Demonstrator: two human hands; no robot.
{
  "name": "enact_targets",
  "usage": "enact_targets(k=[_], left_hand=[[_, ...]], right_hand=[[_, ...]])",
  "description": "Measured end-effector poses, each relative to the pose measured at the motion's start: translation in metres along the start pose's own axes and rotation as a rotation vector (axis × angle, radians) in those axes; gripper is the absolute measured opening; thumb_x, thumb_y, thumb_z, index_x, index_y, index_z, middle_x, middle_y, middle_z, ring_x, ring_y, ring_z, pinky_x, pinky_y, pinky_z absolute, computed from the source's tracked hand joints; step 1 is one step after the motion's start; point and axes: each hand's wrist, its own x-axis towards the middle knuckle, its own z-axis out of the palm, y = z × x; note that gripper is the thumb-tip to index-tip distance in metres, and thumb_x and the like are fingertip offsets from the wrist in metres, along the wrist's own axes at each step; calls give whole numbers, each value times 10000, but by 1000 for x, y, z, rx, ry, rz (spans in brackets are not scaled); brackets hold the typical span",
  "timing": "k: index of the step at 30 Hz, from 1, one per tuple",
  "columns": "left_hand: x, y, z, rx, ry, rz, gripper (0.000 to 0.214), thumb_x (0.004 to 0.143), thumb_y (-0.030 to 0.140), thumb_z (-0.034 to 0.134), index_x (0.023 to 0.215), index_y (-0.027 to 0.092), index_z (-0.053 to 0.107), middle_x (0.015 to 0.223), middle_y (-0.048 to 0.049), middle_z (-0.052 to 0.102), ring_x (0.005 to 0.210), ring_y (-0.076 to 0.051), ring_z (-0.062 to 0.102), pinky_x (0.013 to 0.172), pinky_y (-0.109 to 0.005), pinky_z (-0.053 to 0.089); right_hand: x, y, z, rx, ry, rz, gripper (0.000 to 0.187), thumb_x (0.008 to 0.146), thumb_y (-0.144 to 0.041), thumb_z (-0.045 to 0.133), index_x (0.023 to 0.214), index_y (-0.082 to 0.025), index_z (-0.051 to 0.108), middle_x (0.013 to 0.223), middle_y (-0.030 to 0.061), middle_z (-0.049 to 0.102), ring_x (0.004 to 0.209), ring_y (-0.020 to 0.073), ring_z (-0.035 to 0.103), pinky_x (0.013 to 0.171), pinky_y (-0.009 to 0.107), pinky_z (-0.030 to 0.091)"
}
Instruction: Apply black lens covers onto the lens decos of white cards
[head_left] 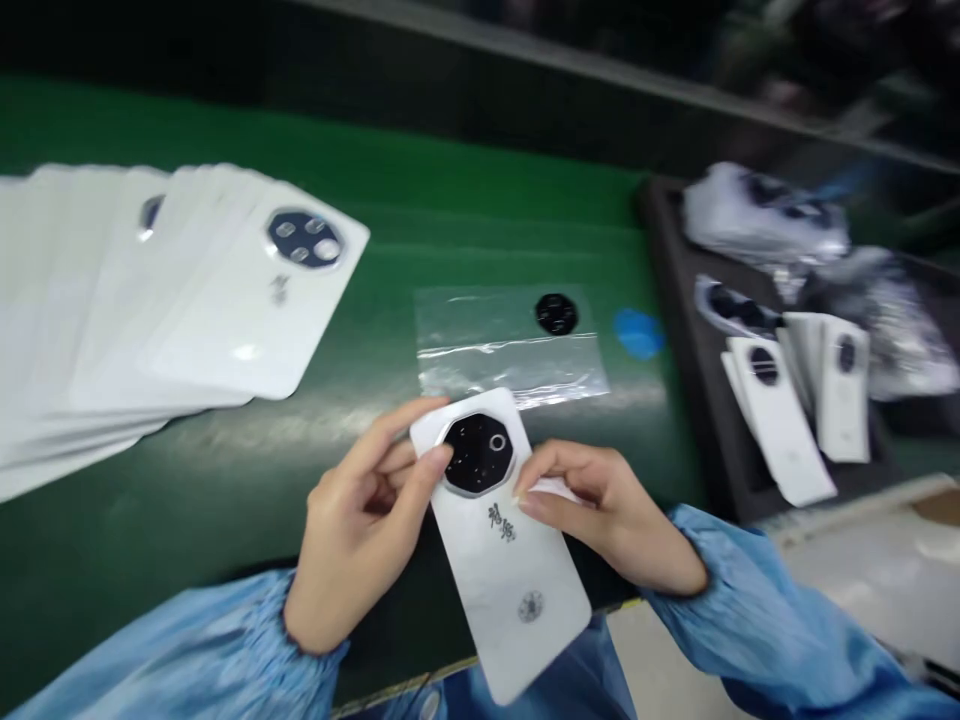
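We look down on a green worktop [465,220] that runs across the whole view. On its left lies a fanned stack of white covers [135,320], each overlapping the next, and the top one shows a dark camera ring with pale lenses. At the right edge sits a dark tray [675,300] that carries more white covers leaning together and some crumpled plastic bags, all blurred.

Along the bottom we see our two blue sleeves [187,650], one on each side. Between them, close to us and lifted just above the near edge of the worktop, is the phone back cover [517,570]; it is white and tilted, its upper end pointing away from us, with a small dark mark at mid-length and a round emblem lower down.

Our left hand [352,540] grips its left edge, with fingers closed on it and one fingertip on the rim of the camera panel. Our right hand [607,520] pinches the right edge just beside that panel, its fingers curled together.

Beyond the cover, a clear plastic film [495,350] lies flat on the worktop. A blue tab [639,333] rests just to its right; a loose black lens piece [556,314] sits on the film's far corner. The cover's own black octagonal camera panel [478,453] lies between our fingertips.
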Motion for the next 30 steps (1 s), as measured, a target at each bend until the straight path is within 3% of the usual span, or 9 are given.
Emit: enact_targets(k=[3,8,12,14,17,20,25,30], left_hand=[[-1,-4,1,-97,-143,-38,423,902,423,539,1256,191,551,673,13,681,543,-118,642,537,-207,570],[3,-12,1,-55,-133,-11,362,864,486,576,1006,158,638,618,2,653,507,-123,608,496,-212,526],[7,-20,1,-21,-123,33,391,885,518,518,820,148,627,536,7,610,475,-111,564,484,-206,476],[10,-22,2,-35,-101,61,420,891,533,493,783,147,617,542,-3,616,485,-116,568,494,-214,474],[11,-24,3,-63,-69,93,442,895,544,471,788,143,624,557,-13,624,492,-128,576,499,-230,476],[10,-23,3,-60,-65,112,430,890,536,481,796,144,629,566,-14,627,500,-132,582,510,-234,479],[9,-23,3,-34,-84,134,421,884,531,491,780,149,633,557,-10,618,495,-130,573,502,-231,473],[9,-27,3,-6,-131,168,410,888,524,493,792,151,635,564,-7,621,503,-132,582,506,-227,477]], right_hand=[[-34,-7,-24,16,195,-62,164,824,-326,717,844,-177,651,780,17,655,630,105,568,543,202,410],[-117,-28,-127,-264,698,-170,204,782,-359,751,838,-182,666,724,7,637,565,94,540,490,203,388],[-132,-21,-208,-286,757,-172,300,687,-389,810,779,-155,647,727,23,643,620,136,588,542,239,453],[-122,-12,-232,-325,758,-152,271,773,-380,750,780,-139,627,707,10,630,609,130,587,555,252,476],[-108,2,-248,-412,763,-139,221,909,-343,618,852,-129,616,794,4,633,678,125,609,645,289,525],[-108,10,-252,-515,781,-156,198,917,-326,611,920,-129,629,921,29,648,829,165,633,772,358,535],[-122,17,-250,-656,878,-229,204,898,-318,632,1011,-148,641,1239,84,583,1166,252,530,1008,501,406],[-115,26,-234,-717,835,-307,226,871,-356,656,964,-149,657,1313,92,554,1261,269,461,1079,536,307]])
